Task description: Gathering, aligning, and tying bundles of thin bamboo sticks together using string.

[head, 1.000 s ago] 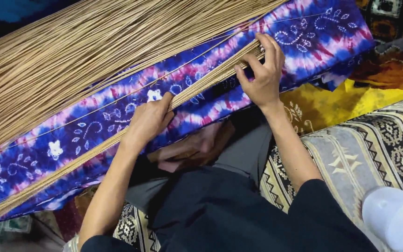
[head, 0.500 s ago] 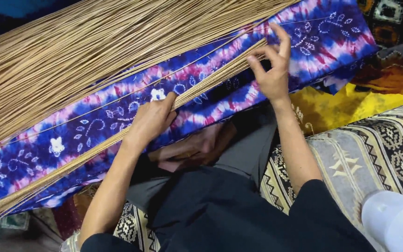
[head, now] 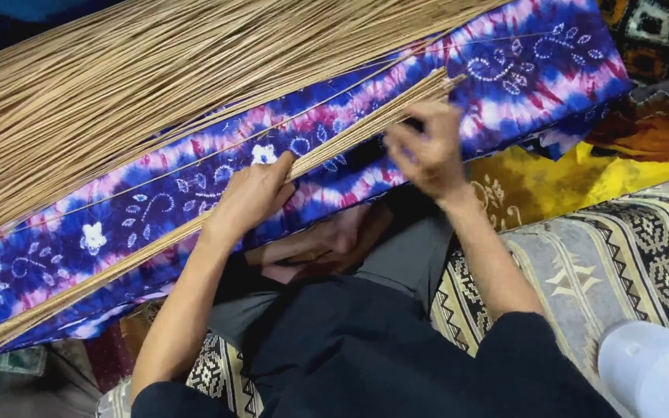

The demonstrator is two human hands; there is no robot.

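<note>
Head view | left hand clamping thin bundle of palm-leaf sticks across tie-dye cloth | right hand blurred at bundle's end, grip impossible to tell | risk: sticks slipping loose, splaying if left grip slackening.

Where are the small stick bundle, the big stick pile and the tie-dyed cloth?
small stick bundle (head: 358,131), head view, middle of the stretch between the hands.
big stick pile (head: 118,101), head view, middle of the pile.
tie-dyed cloth (head: 536,77), head view, bare purple part at right.
</note>
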